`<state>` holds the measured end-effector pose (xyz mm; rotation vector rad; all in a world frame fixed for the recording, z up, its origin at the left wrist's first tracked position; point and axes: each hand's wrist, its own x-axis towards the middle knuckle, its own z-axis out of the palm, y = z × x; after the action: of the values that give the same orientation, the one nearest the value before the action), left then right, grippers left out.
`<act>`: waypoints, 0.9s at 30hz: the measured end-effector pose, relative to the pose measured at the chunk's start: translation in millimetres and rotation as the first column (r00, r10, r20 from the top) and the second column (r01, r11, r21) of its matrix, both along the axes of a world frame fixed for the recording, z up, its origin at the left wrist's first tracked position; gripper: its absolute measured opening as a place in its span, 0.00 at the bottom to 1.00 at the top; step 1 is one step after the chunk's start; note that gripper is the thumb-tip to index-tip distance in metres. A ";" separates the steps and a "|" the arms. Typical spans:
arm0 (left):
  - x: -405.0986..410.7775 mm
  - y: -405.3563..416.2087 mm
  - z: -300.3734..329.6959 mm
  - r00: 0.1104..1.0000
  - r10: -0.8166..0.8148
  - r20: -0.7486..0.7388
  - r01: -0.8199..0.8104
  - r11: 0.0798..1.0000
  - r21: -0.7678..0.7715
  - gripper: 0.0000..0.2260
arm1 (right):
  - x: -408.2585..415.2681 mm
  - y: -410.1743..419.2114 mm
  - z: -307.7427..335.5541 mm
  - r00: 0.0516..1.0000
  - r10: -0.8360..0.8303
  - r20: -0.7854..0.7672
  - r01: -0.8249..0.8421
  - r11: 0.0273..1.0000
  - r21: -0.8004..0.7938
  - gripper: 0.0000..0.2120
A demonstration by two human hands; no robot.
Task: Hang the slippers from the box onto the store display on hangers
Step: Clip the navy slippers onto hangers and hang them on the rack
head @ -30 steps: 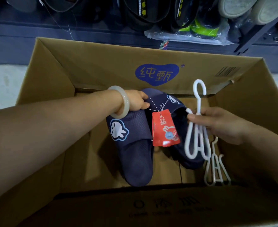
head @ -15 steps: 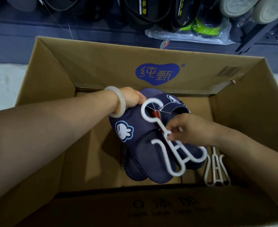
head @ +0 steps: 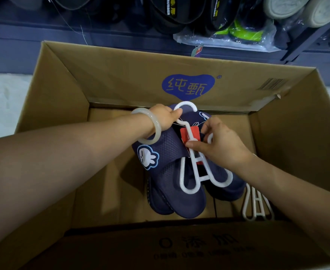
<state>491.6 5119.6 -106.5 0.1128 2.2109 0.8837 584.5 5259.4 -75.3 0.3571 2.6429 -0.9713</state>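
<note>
Slippers [head: 172, 172], navy pair, frame centre inside box [head: 121, 78]: left hand [head: 165, 118] grips their top; right hand [head: 221, 142] pinches white hanger [head: 194, 166] lying over them.

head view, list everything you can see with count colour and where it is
cardboard box: one, brown with a blue logo, open on the floor, fills the middle
slippers: a pair, navy with a white cartoon patch, held up inside the box
tag: one, red, tied to the slippers, behind the hanger
hanger: one, white, laid against the slippers
spare hangers: white, count unclear, on the box bottom at right
shoes on display: several, black, green and grey, some bagged, top edge
bracelet: one, pale, on the left wrist
left hand: grips the slippers' top end
right hand: fingers pinch the hanger's stem
</note>
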 end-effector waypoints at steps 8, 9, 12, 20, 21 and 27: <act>-7.4 0.1 7.9 0.975 0.023 -0.222 -0.061 0.984 -0.168 0.07 | 4.0 42.6 -1.4 0.948 -0.228 0.223 0.296 0.888 -0.352 0.13; -6.9 0.2 7.9 0.974 0.039 -0.225 -0.080 0.981 -0.175 0.06 | 5.5 43.6 -3.5 0.948 -0.200 0.248 0.282 0.890 -0.359 0.09; -9.8 0.4 8.4 0.984 0.150 -0.096 -0.158 0.984 -0.080 0.11 | 7.6 40.1 -15.2 0.963 -0.120 0.242 0.188 0.941 -0.281 0.08; -15.9 -8.5 15.0 0.893 0.404 0.197 -0.412 0.911 -0.003 0.11 | -22.4 40.9 1.3 0.989 -0.147 0.034 0.145 0.988 0.057 0.08; -16.7 -8.2 17.6 0.902 0.387 0.190 -0.391 0.920 -0.021 0.11 | -24.7 40.6 6.9 0.995 -0.086 -0.050 0.091 0.991 0.099 0.05; -34.0 -11.4 27.0 0.986 0.124 -0.114 -0.139 0.981 -0.136 0.13 | -30.8 28.6 13.2 0.924 0.372 0.093 -0.372 0.928 -0.014 0.37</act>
<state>457.6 5108.2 -79.5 -0.0581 2.3953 0.8024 553.6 5288.0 -62.1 -0.0983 2.4973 -0.8023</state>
